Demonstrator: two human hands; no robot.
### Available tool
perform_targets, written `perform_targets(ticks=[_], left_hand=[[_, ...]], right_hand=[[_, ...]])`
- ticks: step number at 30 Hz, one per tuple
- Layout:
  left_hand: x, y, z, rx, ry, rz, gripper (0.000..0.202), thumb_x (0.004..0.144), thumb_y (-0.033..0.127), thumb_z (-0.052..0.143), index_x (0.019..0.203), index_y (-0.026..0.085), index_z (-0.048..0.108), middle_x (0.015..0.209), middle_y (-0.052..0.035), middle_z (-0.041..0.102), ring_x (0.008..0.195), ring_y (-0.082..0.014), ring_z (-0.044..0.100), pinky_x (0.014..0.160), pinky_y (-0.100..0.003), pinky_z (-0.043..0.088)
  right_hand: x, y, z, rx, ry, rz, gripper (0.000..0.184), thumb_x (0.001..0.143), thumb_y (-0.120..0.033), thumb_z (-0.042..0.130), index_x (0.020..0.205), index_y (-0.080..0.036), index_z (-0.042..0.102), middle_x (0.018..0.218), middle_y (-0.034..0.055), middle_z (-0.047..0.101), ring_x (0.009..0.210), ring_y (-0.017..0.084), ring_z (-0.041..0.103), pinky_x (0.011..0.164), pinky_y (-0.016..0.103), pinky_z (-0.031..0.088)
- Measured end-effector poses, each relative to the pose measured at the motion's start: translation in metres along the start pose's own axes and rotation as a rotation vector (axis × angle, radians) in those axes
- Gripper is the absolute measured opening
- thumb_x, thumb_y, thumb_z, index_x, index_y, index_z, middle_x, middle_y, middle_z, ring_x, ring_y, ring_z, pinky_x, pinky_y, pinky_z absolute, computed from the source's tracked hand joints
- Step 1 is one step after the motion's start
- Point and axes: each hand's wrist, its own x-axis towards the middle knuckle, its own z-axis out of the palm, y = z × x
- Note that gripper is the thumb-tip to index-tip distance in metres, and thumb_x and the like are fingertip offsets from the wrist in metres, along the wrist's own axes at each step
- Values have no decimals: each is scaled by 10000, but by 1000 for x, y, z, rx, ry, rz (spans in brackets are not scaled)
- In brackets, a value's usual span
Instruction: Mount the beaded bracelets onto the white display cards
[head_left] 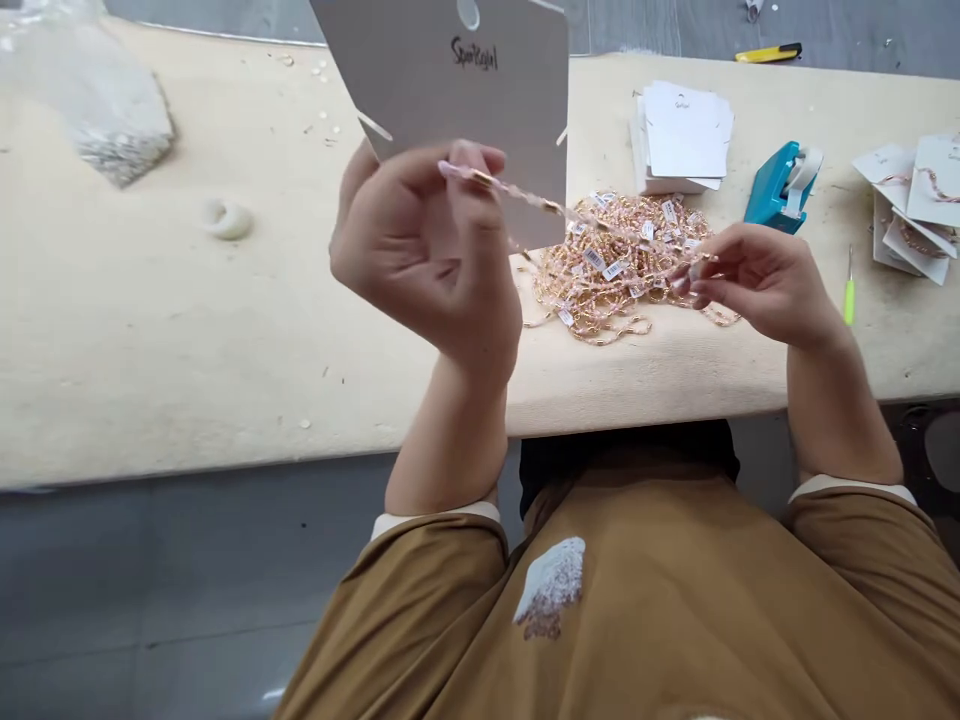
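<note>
- A pink-and-gold beaded strand [551,207] is held in the air between both hands, above the counter [225,350].
- One end is pinched between the fingers of the left hand [442,250], which are closed narrowly on it; the other end is gripped by the right hand [757,280], its fingertips likewise drawn together.
- The strand's long axis is stretched nearly straight, sloping down from the left fingers to the right ones.
- A grey card [450,100] with dark lettering is seen upright behind the left fingers, by which it appears to be held too; how it is gripped is hidden.
- The left hand is thus much nearer the card; a slit in each side edge can be seen, and the strand is extended rightward from the card's front.
- A tagged pile of similar strands [589,300] is spread below, between the hands and just beside the right fingers.
- Beyond the pile, a stack of white cards [688,135] is placed, with a teal tape dispenser [772,190] to its right.
</note>
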Motion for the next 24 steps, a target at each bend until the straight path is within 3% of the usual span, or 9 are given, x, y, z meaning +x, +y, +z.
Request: perform_targets(ticks=[5, 8, 12, 15, 19, 22, 24], left_hand=[[13, -15, 6, -65, -65, -50, 714, 736, 924, 492, 785, 241, 693, 748, 104, 735, 756, -48, 651, 765, -303, 572], [15, -19, 5, -9, -116, -114, 663, 822, 864, 503, 822, 223, 672, 803, 108, 734, 814, -27, 638, 838, -285, 592], [14, -19, 6, -87, -147, -200, 621, 725, 841, 683, 805, 227, 729, 790, 115, 757, 789, -48, 645, 862, -309, 584], [14, -22, 7, -75, -186, -213, 591, 749, 816, 684, 817, 231, 728, 783, 121, 752, 769, -40, 636, 837, -303, 574], [16, -29, 6, 94, -364, -228, 632, 854, 822, 511, 967, 221, 665, 880, 148, 737, 861, 1, 605, 950, -283, 558], [12, -34, 10, -7, -489, -357, 547, 825, 743, 666, 990, 222, 695, 919, 104, 766, 863, -32, 641, 927, -314, 581], [5, -36, 15, -143, -605, -490, 448, 795, 640, 752, 970, 228, 726, 930, 46, 780, 854, -79, 673, 847, -322, 588]], right_hand=[[-5, 3, -4, 21, 216, -53, 238, 854, -378, 766, 1041, -254, 687, 750, -4, 681, 595, 107, 600, 512, 260, 487], [-5, -1, -13, -25, 241, -73, 178, 867, -392, 746, 983, -256, 744, 697, -3, 619, 600, 100, 539, 508, 256, 410], [-7, -6, -19, -89, 309, -109, 105, 871, -330, 732, 936, -258, 774, 686, -11, 588, 581, 79, 443, 520, 258, 307], [-9, -11, -23, -195, 362, -126, 80, 849, -228, 752, 914, -246, 795, 750, 11, 672, 632, 91, 523, 555, 271, 357], [-4, -23, -27, -193, 391, -232, 104, 785, -173, 812, 866, -238, 818, 777, 52, 701, 689, 120, 579, 586, 302, 396], [2, -41, -24, -66, 413, -346, 89, 769, -210, 831, 854, -230, 816, 846, 89, 743, 704, 170, 650, 573, 346, 461], [6, -58, -23, -35, 422, -326, 82, 786, -248, 835, 858, -216, 810, 816, 88, 744, 683, 185, 678, 573, 371, 501]])
